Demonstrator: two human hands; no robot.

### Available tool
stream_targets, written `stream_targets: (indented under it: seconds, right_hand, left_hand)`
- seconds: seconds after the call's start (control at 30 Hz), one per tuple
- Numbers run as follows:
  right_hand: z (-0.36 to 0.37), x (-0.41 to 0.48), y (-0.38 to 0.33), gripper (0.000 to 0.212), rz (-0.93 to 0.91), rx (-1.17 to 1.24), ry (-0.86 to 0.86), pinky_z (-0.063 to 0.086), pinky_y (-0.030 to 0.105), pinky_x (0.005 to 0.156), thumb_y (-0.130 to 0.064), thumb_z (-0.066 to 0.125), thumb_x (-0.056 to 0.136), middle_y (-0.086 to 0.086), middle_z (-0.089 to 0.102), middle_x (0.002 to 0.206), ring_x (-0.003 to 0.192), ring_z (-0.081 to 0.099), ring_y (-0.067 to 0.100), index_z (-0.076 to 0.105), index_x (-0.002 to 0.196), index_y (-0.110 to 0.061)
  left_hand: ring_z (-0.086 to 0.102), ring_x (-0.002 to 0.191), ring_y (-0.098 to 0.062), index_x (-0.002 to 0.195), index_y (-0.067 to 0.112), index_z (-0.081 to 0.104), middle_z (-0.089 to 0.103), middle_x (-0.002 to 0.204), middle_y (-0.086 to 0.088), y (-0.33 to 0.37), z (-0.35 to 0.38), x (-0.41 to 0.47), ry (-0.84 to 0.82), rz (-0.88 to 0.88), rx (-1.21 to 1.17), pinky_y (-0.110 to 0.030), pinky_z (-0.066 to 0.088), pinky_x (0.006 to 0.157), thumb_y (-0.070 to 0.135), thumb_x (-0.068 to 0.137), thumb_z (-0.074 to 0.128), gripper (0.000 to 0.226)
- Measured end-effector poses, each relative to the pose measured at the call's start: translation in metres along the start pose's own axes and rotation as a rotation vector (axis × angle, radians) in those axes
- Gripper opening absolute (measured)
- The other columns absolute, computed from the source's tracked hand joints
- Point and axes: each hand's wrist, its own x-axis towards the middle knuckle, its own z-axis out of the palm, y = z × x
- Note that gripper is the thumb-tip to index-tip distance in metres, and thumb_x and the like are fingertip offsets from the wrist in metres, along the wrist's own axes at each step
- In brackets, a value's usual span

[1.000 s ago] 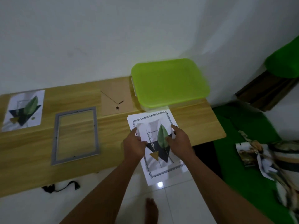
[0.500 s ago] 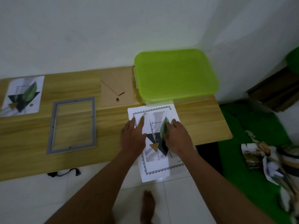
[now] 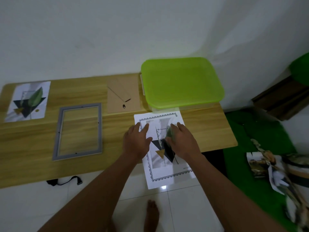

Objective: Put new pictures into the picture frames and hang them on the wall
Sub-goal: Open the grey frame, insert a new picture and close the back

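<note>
The left hand (image 3: 136, 143) and right hand (image 3: 182, 142) lie on the leaf picture (image 3: 158, 132), which rests on a bordered sheet (image 3: 167, 180) overhanging the bench (image 3: 33, 148) edge. The left fingers (image 3: 144, 129) are straight and released, pressing flat. The right fingers (image 3: 181, 126) seem flat too, though blurred. The grey frame (image 3: 56, 131) lies to the left, well apart.

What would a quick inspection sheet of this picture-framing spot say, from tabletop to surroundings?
Surface: wooden table, set against a white wall.
Job's things: grey frame lying flat and empty; brown backing board behind it to the right; leaf print on a bordered sheet that overhangs the near edge; second leaf print at far left.
Clutter: green-lidded box at the back.
Grippers: left hand and right hand rest on the leaf print, fingers extended.
Cables: black strap on the floor; no cables seen.
Surroundings: white tiles, green mat with crumpled pictures, a bare foot.
</note>
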Motion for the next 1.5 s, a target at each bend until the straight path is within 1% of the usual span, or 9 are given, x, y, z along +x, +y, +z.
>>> stream_targets:
  seconds: [0.23,0.5,0.73,0.83,0.93,1.13,1.27,1.43,1.5]
  right_hand:
    - [-0.014,0.003,-0.072,0.067,-0.084,0.002,-0.02,0.026,0.037,0.116,-0.048,0.043,0.101,0.01,0.029,0.159,0.147,0.024,0.024,0.025,0.155,-0.012]
    - [0.004,0.041,-0.225,0.058,-0.258,-0.031,0.025,0.035,0.034,0.108,-0.033,0.046,0.102,0.011,0.038,0.152,0.14,0.035,0.026,0.03,0.153,-0.01]
    - [0.074,0.098,-0.363,0.059,-0.308,-0.001,-0.054,0.037,0.035,0.11,-0.037,0.041,0.103,0.006,0.033,0.156,0.143,0.033,0.022,0.026,0.155,-0.013]
    - [0.112,0.135,-0.413,0.057,-0.311,0.052,-0.056,0.041,0.038,0.107,-0.032,0.046,0.101,0.008,0.04,0.151,0.138,0.04,0.026,0.031,0.152,-0.011]
    - [0.147,0.165,-0.447,0.05,-0.309,0.062,-0.076,0.045,0.04,0.102,-0.029,0.05,0.097,0.01,0.049,0.14,0.13,0.046,0.028,0.039,0.143,-0.012]
    - [0.175,0.197,-0.48,0.056,-0.242,-0.036,-0.119,0.025,0.041,0.119,-0.033,0.044,0.102,0.01,0.034,0.155,0.145,0.025,0.027,0.029,0.152,-0.012]
    - [0.172,0.19,-0.497,0.051,-0.189,-0.088,-0.076,0.029,0.042,0.113,-0.032,0.039,0.104,0.011,0.039,0.148,0.136,0.031,0.029,0.032,0.15,-0.012]
    - [0.174,0.184,-0.508,0.046,-0.194,-0.023,-0.054,0.03,0.04,0.109,-0.017,0.044,0.102,0.01,0.048,0.139,0.129,0.036,0.029,0.036,0.147,-0.012]
    - [0.178,0.184,-0.509,0.047,-0.159,0.035,-0.043,0.032,0.039,0.108,-0.018,0.044,0.102,0.009,0.047,0.142,0.131,0.037,0.028,0.035,0.148,-0.013]
  left_hand:
    - [0.038,0.136,-0.029,0.149,0.019,0.037,0.044,0.149,-0.007,-0.058,-0.072,-0.015,0.076,-0.051,0.004,-0.043,0.035,0.109,0.051,0.096,0.045,0.062]
    - [0.043,0.133,-0.026,0.147,0.017,0.041,0.049,0.145,-0.004,-0.203,-0.149,-0.032,0.184,-0.18,-0.028,-0.042,0.042,0.105,0.053,0.098,0.044,0.061]
    - [0.048,0.129,-0.029,0.144,0.018,0.046,0.054,0.14,-0.007,-0.351,-0.182,-0.019,0.213,-0.274,-0.133,-0.04,0.044,0.1,0.047,0.097,0.05,0.056]
    - [0.056,0.114,-0.033,0.135,0.014,0.055,0.063,0.124,-0.011,-0.41,-0.184,-0.003,0.222,-0.273,-0.194,-0.042,0.049,0.09,0.045,0.089,0.051,0.056]
    - [0.055,0.116,-0.035,0.135,0.008,0.054,0.061,0.125,-0.016,-0.454,-0.184,0.015,0.206,-0.316,-0.23,-0.04,0.046,0.091,0.031,0.091,0.061,0.051]
    - [0.047,0.126,-0.034,0.14,0.012,0.05,0.056,0.135,-0.014,-0.498,-0.181,0.035,0.161,-0.364,-0.229,-0.045,0.041,0.102,0.029,0.091,0.066,0.054]
    - [0.058,0.112,-0.037,0.126,0.011,0.062,0.066,0.116,-0.017,-0.503,-0.174,0.038,0.249,-0.365,-0.29,-0.043,0.05,0.09,0.027,0.087,0.069,0.043]
    - [0.062,0.093,-0.026,0.111,-0.001,0.066,0.069,0.108,-0.017,-0.486,-0.187,0.037,0.319,-0.404,-0.447,-0.021,0.037,0.064,0.009,0.086,0.07,0.028]
    - [0.061,0.096,-0.024,0.115,0.001,0.065,0.069,0.112,-0.014,-0.484,-0.19,0.04,0.32,-0.432,-0.489,-0.018,0.034,0.066,0.01,0.087,0.069,0.03]
